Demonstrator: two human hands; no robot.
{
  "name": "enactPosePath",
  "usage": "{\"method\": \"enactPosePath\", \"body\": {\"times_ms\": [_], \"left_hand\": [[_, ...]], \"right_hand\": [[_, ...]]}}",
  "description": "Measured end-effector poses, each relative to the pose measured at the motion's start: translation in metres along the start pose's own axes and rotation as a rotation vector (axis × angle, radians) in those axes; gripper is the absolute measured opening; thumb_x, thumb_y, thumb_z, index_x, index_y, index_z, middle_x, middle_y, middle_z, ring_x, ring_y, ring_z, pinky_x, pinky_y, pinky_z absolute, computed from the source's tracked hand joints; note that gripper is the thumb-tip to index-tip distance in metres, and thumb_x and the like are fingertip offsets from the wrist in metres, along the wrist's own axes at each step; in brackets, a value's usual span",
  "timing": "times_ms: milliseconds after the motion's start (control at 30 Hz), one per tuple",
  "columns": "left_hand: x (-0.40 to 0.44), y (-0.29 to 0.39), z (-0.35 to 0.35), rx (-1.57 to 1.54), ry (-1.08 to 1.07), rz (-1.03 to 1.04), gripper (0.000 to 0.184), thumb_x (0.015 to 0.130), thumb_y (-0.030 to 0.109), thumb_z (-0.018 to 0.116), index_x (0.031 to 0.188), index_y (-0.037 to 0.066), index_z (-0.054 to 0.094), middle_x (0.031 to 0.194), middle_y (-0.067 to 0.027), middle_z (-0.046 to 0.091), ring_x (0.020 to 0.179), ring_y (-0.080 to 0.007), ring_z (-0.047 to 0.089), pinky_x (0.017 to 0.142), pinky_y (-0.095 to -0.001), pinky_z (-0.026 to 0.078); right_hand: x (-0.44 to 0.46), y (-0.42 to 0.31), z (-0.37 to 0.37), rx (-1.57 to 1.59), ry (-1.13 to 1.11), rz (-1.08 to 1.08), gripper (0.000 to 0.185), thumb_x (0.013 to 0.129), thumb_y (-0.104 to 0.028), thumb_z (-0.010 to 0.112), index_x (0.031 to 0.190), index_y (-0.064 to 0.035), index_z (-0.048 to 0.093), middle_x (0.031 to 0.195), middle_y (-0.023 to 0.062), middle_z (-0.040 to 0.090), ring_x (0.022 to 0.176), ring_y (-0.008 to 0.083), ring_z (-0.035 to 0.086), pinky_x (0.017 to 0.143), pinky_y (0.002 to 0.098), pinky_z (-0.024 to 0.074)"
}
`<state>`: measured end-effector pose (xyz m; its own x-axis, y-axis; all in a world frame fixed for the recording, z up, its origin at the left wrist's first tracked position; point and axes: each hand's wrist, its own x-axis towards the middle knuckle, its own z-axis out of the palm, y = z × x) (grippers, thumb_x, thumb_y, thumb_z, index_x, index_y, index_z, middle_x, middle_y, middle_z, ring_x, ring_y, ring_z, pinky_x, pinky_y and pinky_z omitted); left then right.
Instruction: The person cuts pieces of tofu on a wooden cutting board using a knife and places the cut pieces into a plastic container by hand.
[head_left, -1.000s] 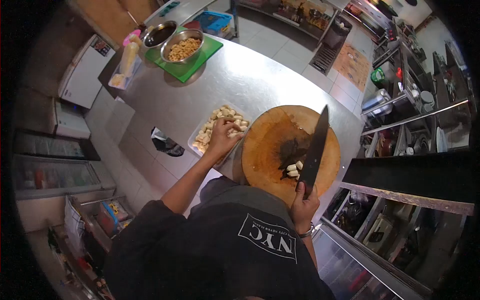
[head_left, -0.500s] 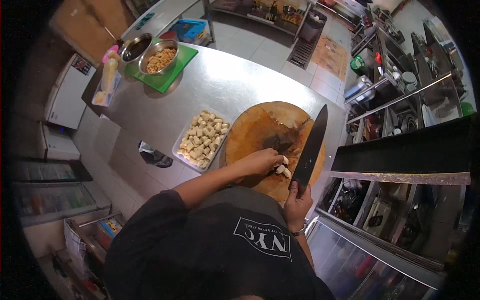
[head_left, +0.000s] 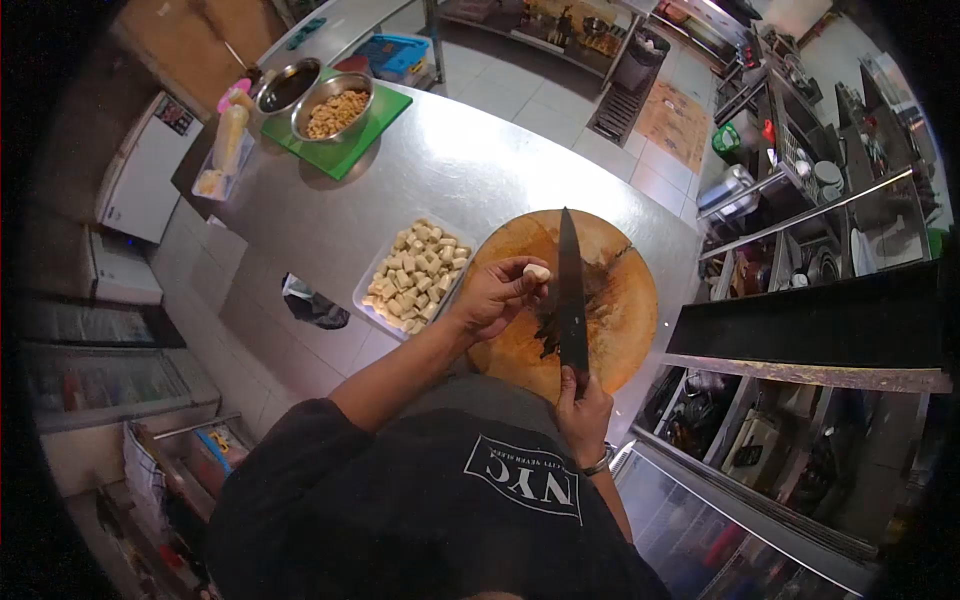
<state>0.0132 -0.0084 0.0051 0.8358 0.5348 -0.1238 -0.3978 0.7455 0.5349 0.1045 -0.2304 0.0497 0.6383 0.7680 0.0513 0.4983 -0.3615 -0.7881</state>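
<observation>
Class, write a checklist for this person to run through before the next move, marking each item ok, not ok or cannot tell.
1. Knife held: ok, the right hand grips its handle end.
2. Pale piece held: ok, pinched in the left hand.
3. Left hand clear of the knife: cannot tell; a narrow gap shows, depth unclear.
4. Tub beside the board: ok.
5. Board unmarked: not ok; dark patches show.
</observation>
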Motion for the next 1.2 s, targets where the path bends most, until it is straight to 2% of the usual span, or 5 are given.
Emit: {"method": "enactPosePath", "body": {"times_ms": [300,600,967,1033,1200], "left_hand": [[-0.003,-0.003,0.009,0.032,0.031,-0.006,0.029,0.095,0.012,0.072,0.121,0.001,0.069,0.106,-0.0054,0.073,0.090,-0.0130,0.067,0.079,-0.0278,0.055],[-0.007,-0.002,0.014,0.493,-0.105,-0.095,0.021,0.092,0.012,0.077,0.107,-0.002,0.074,0.091,-0.0028,0.072,0.083,-0.0103,0.064,0.074,-0.0258,0.051],[0.003,0.001,-0.004,-0.053,0.069,-0.005,0.020,0.095,0.005,0.070,0.116,0.008,0.069,0.117,-0.0092,0.072,0.103,-0.0172,0.068,0.084,-0.0305,0.057],[0.006,-0.003,-0.010,-0.041,0.045,0.032,0.020,0.096,0.006,0.070,0.115,0.009,0.068,0.116,-0.0091,0.072,0.102,-0.0180,0.068,0.085,-0.0310,0.056],[0.004,-0.003,-0.006,-0.047,0.086,0.052,0.017,0.097,0.010,0.069,0.113,0.011,0.066,0.110,-0.0082,0.072,0.099,-0.0196,0.069,0.088,-0.0340,0.056]], "right_hand": [[-0.001,-0.006,-0.004,-0.025,-0.066,0.017,0.029,0.100,-0.015,0.063,0.125,-0.0027,0.065,0.094,0.0235,0.073,0.082,0.0403,0.073,0.066,0.0443,0.0565],[-0.001,-0.004,-0.002,-0.025,-0.038,-0.011,0.022,0.100,-0.015,0.062,0.117,-0.0019,0.066,0.090,0.0239,0.072,0.081,0.0423,0.072,0.065,0.0461,0.0553],[0.000,-0.005,-0.004,0.038,0.041,0.036,0.020,0.100,-0.017,0.064,0.109,-0.0003,0.069,0.090,0.0229,0.073,0.081,0.0393,0.073,0.066,0.0440,0.0548],[0.000,0.002,0.002,0.034,0.068,-0.057,0.023,0.100,-0.022,0.067,0.104,0.0007,0.068,0.076,0.0197,0.071,0.061,0.0265,0.069,0.056,0.0378,0.0493],[0.000,0.002,0.002,0.027,0.026,-0.047,0.022,0.100,-0.022,0.067,0.104,0.0004,0.068,0.071,0.0194,0.068,0.057,0.0267,0.067,0.053,0.0391,0.0470]]}}
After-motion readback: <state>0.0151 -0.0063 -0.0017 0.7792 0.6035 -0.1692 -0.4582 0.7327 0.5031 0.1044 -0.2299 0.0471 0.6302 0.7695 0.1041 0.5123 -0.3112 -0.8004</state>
